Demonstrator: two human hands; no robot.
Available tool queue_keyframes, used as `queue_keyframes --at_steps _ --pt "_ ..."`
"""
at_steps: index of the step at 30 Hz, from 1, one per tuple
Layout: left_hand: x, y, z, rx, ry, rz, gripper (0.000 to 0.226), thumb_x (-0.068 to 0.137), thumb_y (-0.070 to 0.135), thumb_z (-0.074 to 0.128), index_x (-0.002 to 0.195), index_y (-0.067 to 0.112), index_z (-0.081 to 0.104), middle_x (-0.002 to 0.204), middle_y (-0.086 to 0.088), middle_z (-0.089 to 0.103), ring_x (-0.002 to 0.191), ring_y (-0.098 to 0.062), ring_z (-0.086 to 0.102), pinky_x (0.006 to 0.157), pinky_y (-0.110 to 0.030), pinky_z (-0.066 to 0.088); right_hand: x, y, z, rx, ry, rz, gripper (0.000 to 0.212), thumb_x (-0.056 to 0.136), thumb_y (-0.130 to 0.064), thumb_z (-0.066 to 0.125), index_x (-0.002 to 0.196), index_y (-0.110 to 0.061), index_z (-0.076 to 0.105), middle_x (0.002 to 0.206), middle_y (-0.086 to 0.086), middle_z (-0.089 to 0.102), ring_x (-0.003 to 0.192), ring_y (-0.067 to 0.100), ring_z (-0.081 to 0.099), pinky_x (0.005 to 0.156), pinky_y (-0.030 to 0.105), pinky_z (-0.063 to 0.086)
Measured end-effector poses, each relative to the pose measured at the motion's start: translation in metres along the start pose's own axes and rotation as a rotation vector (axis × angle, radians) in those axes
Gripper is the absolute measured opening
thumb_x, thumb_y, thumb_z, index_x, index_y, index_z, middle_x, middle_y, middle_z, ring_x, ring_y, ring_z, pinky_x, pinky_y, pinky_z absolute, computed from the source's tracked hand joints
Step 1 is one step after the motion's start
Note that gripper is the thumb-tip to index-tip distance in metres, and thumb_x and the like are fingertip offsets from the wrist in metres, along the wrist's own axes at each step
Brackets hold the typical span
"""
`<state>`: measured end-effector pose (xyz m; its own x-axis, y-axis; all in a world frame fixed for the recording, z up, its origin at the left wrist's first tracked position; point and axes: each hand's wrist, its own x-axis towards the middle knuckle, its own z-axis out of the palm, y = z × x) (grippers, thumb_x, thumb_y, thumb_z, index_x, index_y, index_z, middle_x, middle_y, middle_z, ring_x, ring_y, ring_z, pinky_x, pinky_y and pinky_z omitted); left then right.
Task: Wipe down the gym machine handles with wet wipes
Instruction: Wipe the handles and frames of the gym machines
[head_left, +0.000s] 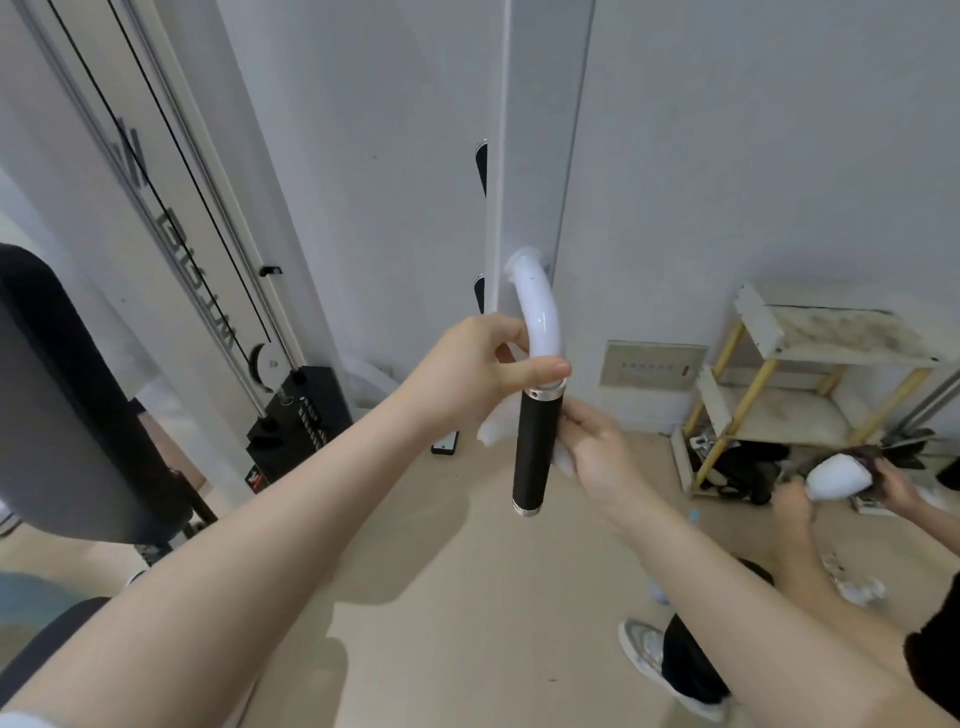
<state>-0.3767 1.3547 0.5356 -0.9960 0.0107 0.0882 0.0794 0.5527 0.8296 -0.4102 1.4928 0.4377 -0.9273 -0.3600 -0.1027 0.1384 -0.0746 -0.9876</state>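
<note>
Grey "BIGLIN"-like lettering (195, 280), partly legible

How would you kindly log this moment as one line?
left hand: grips white tube | right hand: presses wet wipe against black handle

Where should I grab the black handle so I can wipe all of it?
Hold the white curved tube just above the black grip, coming from the left, as the left hand does. That steadies the hanging handle and leaves the grip bare for the wipe in the right hand.
</note>
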Motion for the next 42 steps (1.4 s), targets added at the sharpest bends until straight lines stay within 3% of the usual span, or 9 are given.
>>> queue_keyframes --at_steps 4,9,14,17,20,25,30,34,42 --pt "0.002 -0.002 0.000 0.005 -0.038 0.018 0.025 0.082 0.035 0.068 0.092 0.012 0.069 0.089 -0.007 0.070 0.080 -0.020 0.061 0.077 -0.030 0.048 -0.006 0.016 0.003 -0.163 -0.059 0.236 0.023 0.086 -0.009 0.053 0.102 -0.008 0.070 0.091 0.005 0.074 0.067 0.007 0.062 0.055 0.010 0.043" --pt "0.005 -0.005 0.002 0.036 -0.007 0.086 0.027 0.082 0.037 0.066 0.090 0.012 0.066 0.061 0.005 0.049 0.056 -0.010 0.039 0.050 -0.019 0.027 0.005 -0.012 0.008 0.172 0.139 0.003 0.032 0.093 0.000 0.039 0.089 -0.013 0.068 0.109 0.031 0.062 0.106 0.041 0.058 0.100 0.041 0.044" --pt "0.006 -0.007 0.008 0.041 0.005 0.134 0.026 0.084 0.038 0.064 0.090 0.013 0.066 0.081 -0.006 0.066 0.068 -0.028 0.050 0.062 -0.029 0.037 -0.019 0.015 0.005 -0.114 0.011 0.221 0.037 0.087 0.004 0.036 0.105 -0.003 0.068 0.092 0.008 0.071 0.053 0.004 0.054 0.055 0.012 0.041" --pt "0.003 -0.006 0.012 0.038 0.045 0.103 0.027 0.084 0.036 0.064 0.088 0.010 0.065 0.054 0.003 0.054 0.047 -0.009 0.039 0.050 -0.021 0.031 -0.011 -0.013 -0.003 -0.074 0.068 0.029 0.032 0.093 0.004 0.034 0.102 -0.003 0.064 0.073 -0.003 0.071 0.038 -0.005 0.048 0.044 0.006 0.037" --pt "0.000 -0.004 0.017 0.021 0.119 0.046 0.023 0.084 0.034 0.064 0.090 0.012 0.066 0.050 0.011 0.043 0.048 -0.007 0.034 0.044 -0.017 0.024 -0.015 -0.012 0.006 -0.131 0.179 -0.174 0.028 0.097 -0.003 0.036 0.096 -0.019 0.059 0.057 -0.020 0.062 0.055 -0.007 0.056 0.055 0.005 0.041" --pt "-0.010 0.002 0.026 0.022 0.181 0.015 0.022 0.086 0.039 0.061 0.091 0.018 0.067 0.068 -0.027 0.054 0.059 -0.021 0.040 0.051 -0.025 0.027 -0.016 0.041 0.010 -0.240 0.169 0.004 0.037 0.092 -0.005 0.040 0.073 -0.029 0.061 0.073 -0.005 0.059 0.069 0.014 0.050 0.053 0.010 0.040" --pt "-0.021 0.002 0.028 -0.020 0.271 -0.028 0.013 0.089 0.031 0.059 0.084 0.021 0.065 0.062 0.004 0.054 0.059 -0.016 0.041 0.047 -0.018 0.029 -0.030 0.014 0.002 -0.299 0.108 -0.460 0.045 0.092 0.003 0.040 0.118 -0.029 0.058 0.104 -0.033 0.059 0.094 -0.014 0.055 0.083 0.002 0.038" --pt "-0.025 0.003 0.028 -0.048 0.304 -0.054 0.013 0.091 0.026 0.057 0.080 0.026 0.063 0.069 0.013 0.060 0.060 -0.003 0.051 0.059 -0.010 0.041 -0.029 0.029 -0.003 -0.638 0.104 -0.975 0.038 0.094 -0.002 0.033 0.127 -0.002 0.053 0.136 0.006 0.046 0.125 0.012 0.044 0.105 0.014 0.033" --pt "-0.027 0.014 0.025 0.029 0.290 -0.179 0.024 0.088 0.043 0.059 0.091 0.022 0.070 0.071 0.006 0.062 0.071 -0.017 0.046 0.069 -0.026 0.037 0.012 0.049 -0.029 -1.353 -0.207 -1.660 0.019 0.073 0.008 0.062 0.087 -0.005 0.066 0.086 0.003 0.065 0.089 0.021 0.056 0.083 0.029 0.045"
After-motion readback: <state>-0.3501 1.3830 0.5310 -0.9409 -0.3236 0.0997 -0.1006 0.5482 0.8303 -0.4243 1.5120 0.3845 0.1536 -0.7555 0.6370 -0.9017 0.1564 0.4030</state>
